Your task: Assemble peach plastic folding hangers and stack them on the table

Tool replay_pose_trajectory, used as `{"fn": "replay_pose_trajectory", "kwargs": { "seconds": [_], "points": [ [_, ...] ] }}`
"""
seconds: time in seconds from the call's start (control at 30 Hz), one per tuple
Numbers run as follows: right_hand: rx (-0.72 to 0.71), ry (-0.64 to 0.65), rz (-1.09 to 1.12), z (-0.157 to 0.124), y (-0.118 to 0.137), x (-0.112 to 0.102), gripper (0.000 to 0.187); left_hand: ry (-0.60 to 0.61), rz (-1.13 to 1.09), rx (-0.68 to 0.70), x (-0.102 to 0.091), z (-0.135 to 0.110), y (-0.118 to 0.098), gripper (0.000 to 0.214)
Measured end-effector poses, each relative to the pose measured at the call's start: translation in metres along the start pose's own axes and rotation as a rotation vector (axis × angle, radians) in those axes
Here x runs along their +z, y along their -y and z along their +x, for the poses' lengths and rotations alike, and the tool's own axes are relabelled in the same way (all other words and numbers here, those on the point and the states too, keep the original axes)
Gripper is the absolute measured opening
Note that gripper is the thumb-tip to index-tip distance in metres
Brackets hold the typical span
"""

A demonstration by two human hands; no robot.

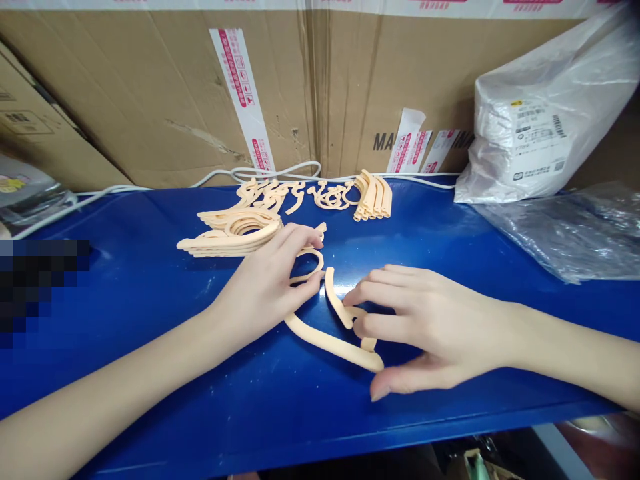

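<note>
Cardboard (165,87) backs a blue desk (210,407), where a ring (321,265), long bar (330,343) and short bar (335,297) sit between the hands. Good handling here probably means steadying the ring and angling the short bar gently, without forcing it. Palm down, the left hand (273,280) pinches the ring between thumb and finger; the right hand (430,327) arches low, its grip spread, fingers at the short bar, thumb apart
</note>
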State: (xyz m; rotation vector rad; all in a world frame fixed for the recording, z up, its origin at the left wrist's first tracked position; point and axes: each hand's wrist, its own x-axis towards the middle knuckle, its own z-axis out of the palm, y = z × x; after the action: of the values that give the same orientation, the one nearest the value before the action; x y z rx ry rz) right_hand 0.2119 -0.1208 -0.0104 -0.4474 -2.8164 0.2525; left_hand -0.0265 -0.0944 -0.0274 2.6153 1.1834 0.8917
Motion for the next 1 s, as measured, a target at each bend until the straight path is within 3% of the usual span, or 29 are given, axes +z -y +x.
{"fn": "replay_pose_trajectory", "kwargs": {
  "seconds": [0.23,0.53,0.77,1.0],
  "points": [
    [-0.062,-0.057,-0.065,-0.002,0.006,0.004,0.039,0.026,0.083,0.017,0.001,-0.004,-0.008,0.022],
    [-0.091,-0.025,0.024,-0.002,0.013,0.006,0.013,0.08,0.047,-0.039,0.001,-0.002,-0.017,0.023],
    [-0.082,0.019,0.033,-0.002,0.012,0.006,0.017,0.085,0.028,-0.03,0.002,-0.003,-0.018,0.021],
    [-0.088,-0.111,-0.236,-0.002,0.005,0.007,0.019,0.026,-0.072,-0.075,0.004,-0.003,-0.021,0.015]
  ]
}}
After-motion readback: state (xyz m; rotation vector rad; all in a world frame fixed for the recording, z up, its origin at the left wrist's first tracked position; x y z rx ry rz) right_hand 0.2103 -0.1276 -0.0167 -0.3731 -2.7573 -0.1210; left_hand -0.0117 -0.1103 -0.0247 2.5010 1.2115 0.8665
